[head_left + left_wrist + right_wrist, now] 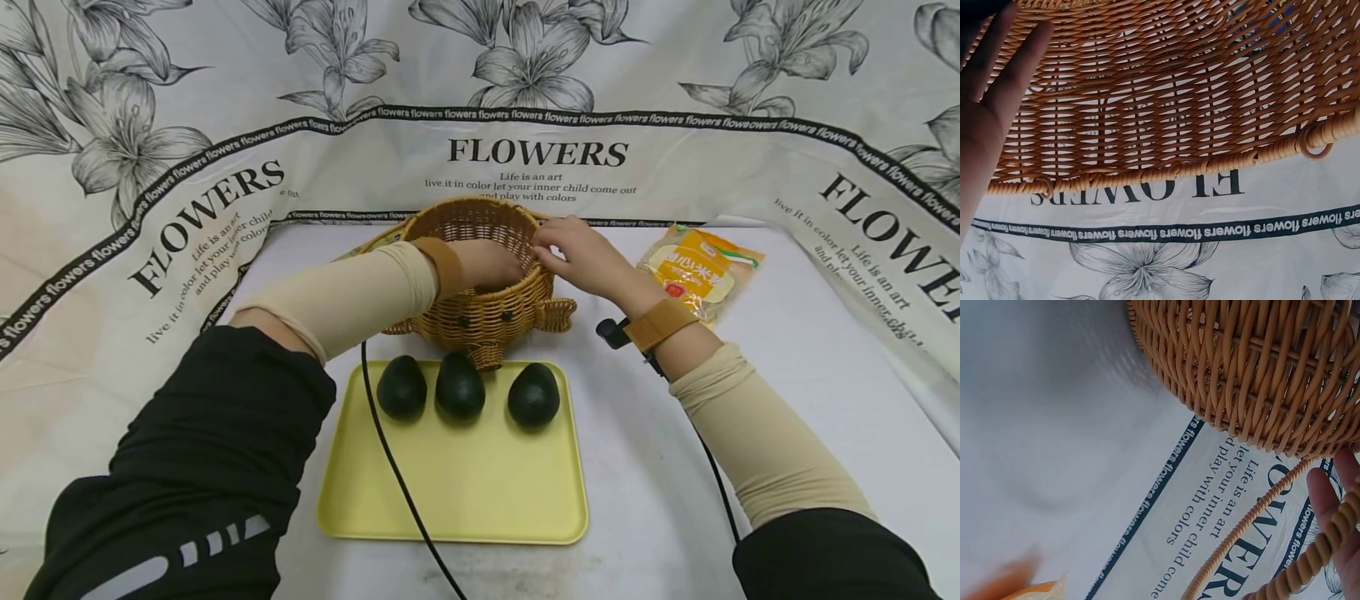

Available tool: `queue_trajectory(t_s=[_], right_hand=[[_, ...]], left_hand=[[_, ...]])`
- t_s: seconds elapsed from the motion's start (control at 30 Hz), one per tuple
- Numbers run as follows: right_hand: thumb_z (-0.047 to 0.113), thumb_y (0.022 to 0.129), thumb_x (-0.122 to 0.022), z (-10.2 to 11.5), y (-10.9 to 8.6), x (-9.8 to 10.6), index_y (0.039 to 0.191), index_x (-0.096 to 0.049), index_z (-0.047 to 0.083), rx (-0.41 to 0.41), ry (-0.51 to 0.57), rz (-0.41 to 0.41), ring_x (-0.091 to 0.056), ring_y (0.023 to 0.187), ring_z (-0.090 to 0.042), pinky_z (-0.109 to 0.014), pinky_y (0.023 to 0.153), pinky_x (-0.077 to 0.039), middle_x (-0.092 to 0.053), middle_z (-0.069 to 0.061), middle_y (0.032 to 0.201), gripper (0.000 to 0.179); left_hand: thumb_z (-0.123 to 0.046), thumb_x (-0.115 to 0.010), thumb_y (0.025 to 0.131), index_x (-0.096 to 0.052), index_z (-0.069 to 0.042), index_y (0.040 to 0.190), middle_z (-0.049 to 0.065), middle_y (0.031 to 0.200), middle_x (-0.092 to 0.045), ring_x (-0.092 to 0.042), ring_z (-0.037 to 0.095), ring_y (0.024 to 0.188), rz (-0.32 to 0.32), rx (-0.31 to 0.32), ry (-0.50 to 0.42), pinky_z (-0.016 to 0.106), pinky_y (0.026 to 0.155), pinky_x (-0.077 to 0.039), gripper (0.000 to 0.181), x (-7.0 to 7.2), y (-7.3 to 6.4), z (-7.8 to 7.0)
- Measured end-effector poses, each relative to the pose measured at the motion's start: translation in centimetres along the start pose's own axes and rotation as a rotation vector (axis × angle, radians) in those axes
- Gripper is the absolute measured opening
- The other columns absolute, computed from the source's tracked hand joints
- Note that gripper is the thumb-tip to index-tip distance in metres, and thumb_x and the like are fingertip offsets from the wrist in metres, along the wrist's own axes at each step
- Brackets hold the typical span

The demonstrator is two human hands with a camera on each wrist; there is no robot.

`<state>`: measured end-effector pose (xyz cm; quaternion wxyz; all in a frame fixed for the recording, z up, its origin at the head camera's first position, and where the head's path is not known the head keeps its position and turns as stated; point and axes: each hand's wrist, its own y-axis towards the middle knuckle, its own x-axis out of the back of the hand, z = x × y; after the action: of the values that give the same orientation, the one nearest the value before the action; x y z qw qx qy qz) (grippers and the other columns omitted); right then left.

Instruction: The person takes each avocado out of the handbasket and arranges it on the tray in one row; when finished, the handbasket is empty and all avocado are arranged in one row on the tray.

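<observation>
A brown wicker basket (468, 329) with animal-like features stands behind a yellow tray (450, 492). My left hand (487, 262) reaches down inside the basket, its fingertips hidden in the head view. In the left wrist view its fingers (1016, 75) look straight and spread beside the woven wall, near a dark thing cut off at the corner. At the basket's right rim, my right hand (585, 254) holds the edge with bent fingers. The basket's handle (1316, 556) crosses in front of that hand. Three dark green avocados (460, 388) sit in a row on the tray's far side.
A yellow-orange food bag (693, 271) lies on the white table right of the basket. One black cable (397, 454) runs over the tray, another beside the right forearm. Behind the table hangs a flower-printed cloth (540, 75).
</observation>
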<state>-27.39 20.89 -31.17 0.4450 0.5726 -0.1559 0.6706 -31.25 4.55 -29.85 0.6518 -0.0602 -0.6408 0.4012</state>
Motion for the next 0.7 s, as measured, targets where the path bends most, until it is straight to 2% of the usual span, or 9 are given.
queue_trajectory(t_s=[0.2,0.27,0.4,0.57,0.7], right_hand=[[0.017,0.096,-0.05,-0.1,0.1,-0.4,0.093,-0.064,0.007,0.001,-0.001,0.0,-0.049,0.093,-0.025,-0.04,0.086,-0.04,-0.062,-0.008,0.097,0.017],[0.017,0.096,-0.05,-0.1,0.2,-0.4,0.091,-0.063,0.008,0.002,-0.002,-0.001,-0.049,0.093,-0.025,-0.041,0.086,-0.04,-0.062,-0.007,0.095,0.016],[0.017,0.096,-0.05,-0.2,0.3,-0.5,0.088,-0.062,0.009,0.005,-0.005,-0.003,-0.051,0.097,-0.026,-0.043,0.091,-0.04,-0.061,-0.007,0.093,0.016],[0.017,0.096,-0.05,-0.2,0.3,-0.4,0.094,-0.064,0.007,-0.013,-0.014,-0.002,-0.052,0.103,-0.028,-0.045,0.096,-0.04,-0.063,-0.009,0.097,0.018],[0.017,0.096,-0.05,-0.2,0.4,-0.5,0.099,-0.065,0.005,-0.035,-0.024,0.0,-0.052,0.103,-0.028,-0.044,0.094,-0.041,-0.064,-0.01,0.101,0.019]], left_hand=[[-0.015,-0.056,0.092,-0.063,-0.012,0.107,0.009,0.117,-0.064,-0.06,0.024,0.105,0.017,0.014,0.025,0.039,0.096,-0.049,0.017,0.4,-0.8,0.2],[-0.012,-0.061,0.088,-0.061,-0.012,0.112,0.01,0.116,-0.064,-0.059,0.024,0.103,0.02,-0.019,0.035,0.039,0.094,-0.049,0.024,0.7,-1.1,0.6],[-0.024,-0.068,0.085,-0.052,-0.015,0.127,0.008,0.122,-0.058,-0.054,0.022,0.108,0.01,-0.048,-0.043,0.038,0.094,-0.047,0.046,1.2,-1.9,1.6],[-0.039,-0.068,0.084,-0.045,-0.014,0.133,0.008,0.127,-0.055,-0.053,0.023,0.113,-0.023,-0.001,-0.093,0.039,0.096,-0.046,0.06,1.6,-3.2,2.8],[-0.041,-0.066,0.083,-0.041,-0.01,0.137,0.01,0.127,-0.055,-0.053,0.025,0.113,-0.067,0.028,-0.106,0.039,0.097,-0.046,0.067,1.9,-4.3,3.5]])
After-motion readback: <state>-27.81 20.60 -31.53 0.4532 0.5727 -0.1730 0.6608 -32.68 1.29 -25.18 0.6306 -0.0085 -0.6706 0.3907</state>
